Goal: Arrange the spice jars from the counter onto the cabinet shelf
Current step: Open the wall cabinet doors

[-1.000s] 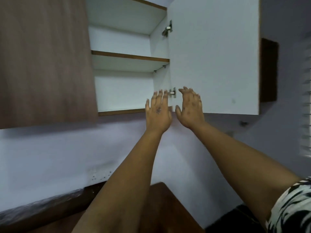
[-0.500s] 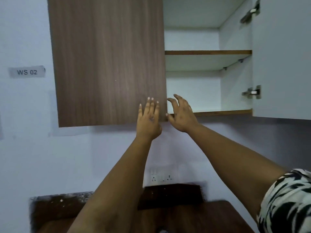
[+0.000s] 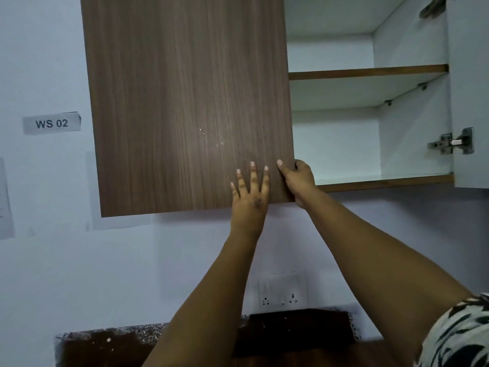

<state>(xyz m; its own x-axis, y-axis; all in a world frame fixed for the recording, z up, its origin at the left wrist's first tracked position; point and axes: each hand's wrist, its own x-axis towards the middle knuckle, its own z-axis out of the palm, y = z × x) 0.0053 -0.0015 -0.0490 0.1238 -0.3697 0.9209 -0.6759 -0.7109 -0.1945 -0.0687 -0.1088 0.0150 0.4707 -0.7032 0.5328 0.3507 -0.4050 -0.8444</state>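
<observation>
From the head view, the left hand lies flat, fingers spread, on the closed wood door near its lower right corner. The right hand curls round that door's right edge, thumb on the front, fingers behind. Beside it the cabinet stands open, its right door swung out; the shelf is bare. No spice jars show. The counter lies below, a socket on the wall above it.

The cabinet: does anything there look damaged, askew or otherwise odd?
Nothing looks damaged. The left door hangs straight, shut or nearly so; it carries a few small pale specks. The right hand grips its free edge and the left hand lies flat on it. Both shelves look level and bare; no jars are in view.
</observation>
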